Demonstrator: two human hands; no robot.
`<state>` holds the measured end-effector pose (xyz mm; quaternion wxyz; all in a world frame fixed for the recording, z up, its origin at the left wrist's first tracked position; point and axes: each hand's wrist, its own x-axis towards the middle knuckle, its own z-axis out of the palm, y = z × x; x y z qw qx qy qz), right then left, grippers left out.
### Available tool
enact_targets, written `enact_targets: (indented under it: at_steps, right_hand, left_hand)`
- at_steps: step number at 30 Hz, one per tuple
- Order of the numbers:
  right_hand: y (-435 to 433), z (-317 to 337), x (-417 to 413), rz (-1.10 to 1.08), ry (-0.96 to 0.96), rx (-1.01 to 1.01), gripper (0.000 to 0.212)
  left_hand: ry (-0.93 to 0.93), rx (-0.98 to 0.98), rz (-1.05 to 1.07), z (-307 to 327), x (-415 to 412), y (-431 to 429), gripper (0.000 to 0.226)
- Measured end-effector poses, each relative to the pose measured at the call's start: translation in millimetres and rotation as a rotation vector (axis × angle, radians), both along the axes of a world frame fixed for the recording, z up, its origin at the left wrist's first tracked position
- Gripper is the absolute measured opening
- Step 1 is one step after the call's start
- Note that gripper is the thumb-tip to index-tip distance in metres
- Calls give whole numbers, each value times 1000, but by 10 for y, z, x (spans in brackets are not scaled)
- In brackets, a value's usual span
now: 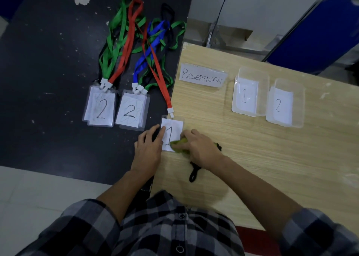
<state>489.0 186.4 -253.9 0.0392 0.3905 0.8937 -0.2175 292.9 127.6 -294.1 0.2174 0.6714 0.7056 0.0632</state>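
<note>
On the black table lie 2 piles of badges marked 2, their green, red and blue lanyards tangled behind. The wood table carries a sign, a clear box marked 1 and another marked 2, well apart from the hands. Badge 1 lies across the seam of both tables, its red lanyard trailing away. The left hand lies flat, its straight forefinger pressing the badge's left edge. The right hand curls around a green cloth set on the badge's lower part, a black strap under its wrist.
</note>
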Motion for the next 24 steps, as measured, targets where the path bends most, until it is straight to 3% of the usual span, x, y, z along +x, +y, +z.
enact_targets:
  at_steps: [5,10,14,19,24]
  right_hand:
    - [316,-54,-139,-395,-62,79,52]
    - [123,-77,-16,-139,-23,54,45]
    - [313,-20,-50,-359,-111,51,54]
    - [79,21,-99,-190,-101,21,47]
    - [230,47,-305,-330,-142,36,56]
  left_hand:
    - [21,29,4,-23,-7,-9,59]
    - [26,65,12,-23,16,2,59]
    - [35,92,-7,-24,44,12,58]
    - [48,64,2,-30,67,19,56]
    - [44,95,2,-30,59,12,57]
